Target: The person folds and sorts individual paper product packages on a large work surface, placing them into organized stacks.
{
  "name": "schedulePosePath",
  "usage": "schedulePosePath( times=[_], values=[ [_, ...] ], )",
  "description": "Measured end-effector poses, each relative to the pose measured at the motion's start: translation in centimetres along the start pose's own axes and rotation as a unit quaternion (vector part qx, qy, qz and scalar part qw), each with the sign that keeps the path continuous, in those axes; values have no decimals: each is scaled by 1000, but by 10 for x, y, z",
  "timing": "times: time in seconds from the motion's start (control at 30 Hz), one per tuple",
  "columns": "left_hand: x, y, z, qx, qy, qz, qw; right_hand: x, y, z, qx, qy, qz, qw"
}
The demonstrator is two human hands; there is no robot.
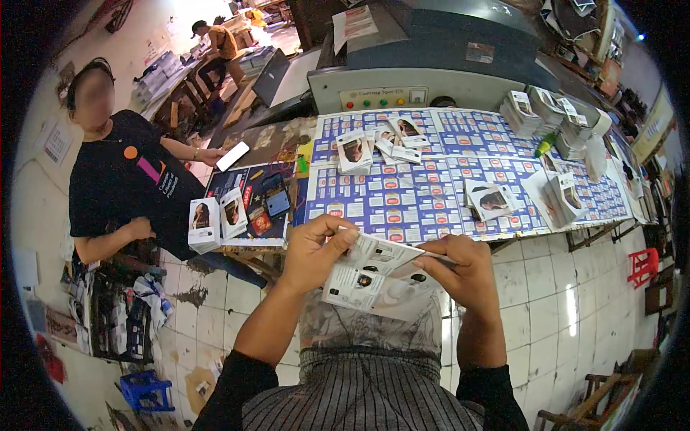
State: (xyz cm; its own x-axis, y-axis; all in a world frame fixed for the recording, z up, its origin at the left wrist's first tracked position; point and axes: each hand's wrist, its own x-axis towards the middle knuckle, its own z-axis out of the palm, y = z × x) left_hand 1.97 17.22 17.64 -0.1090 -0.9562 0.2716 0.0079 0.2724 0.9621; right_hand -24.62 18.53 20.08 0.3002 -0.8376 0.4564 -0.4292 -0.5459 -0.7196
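Between left hand point(313, 253) and right hand point(466, 273) — a folded paper leaflet point(374, 281).

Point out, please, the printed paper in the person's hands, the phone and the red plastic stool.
Printed paper point(381, 279), head view: middle of its printed face.
Phone point(232, 156), head view: middle of its bright face.
Red plastic stool point(642, 266), head view: on its side.

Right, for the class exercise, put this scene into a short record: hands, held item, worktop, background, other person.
Left hand: grips the leaflet by its upper left corner
Right hand: grips its upper right side
Held item: white, creased into panels, printed with pictures
Worktop: blue-and-white printed sheets, several stacks of white printed pieces
Background: control panel with coloured buttons
Other person: at left, dark T-shirt, holding a phone
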Motion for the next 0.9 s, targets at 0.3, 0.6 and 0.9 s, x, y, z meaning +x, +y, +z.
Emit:
schedulePosePath(
  times=[0.3, 0.6, 0.9],
  values=[
    [-12, 4, -2, 35, 2, 89, 995, -3, -5, -3, 9, 9, -33, 999],
    [-12, 23, 5, 31, -8, 120, 992, -7, -8, -4, 18, -20, -4, 1000],
    [-12, 33, 4, 74, -64, 141, 985, -4, -11, -13, -74, -42, -67, 994]
  ],
)
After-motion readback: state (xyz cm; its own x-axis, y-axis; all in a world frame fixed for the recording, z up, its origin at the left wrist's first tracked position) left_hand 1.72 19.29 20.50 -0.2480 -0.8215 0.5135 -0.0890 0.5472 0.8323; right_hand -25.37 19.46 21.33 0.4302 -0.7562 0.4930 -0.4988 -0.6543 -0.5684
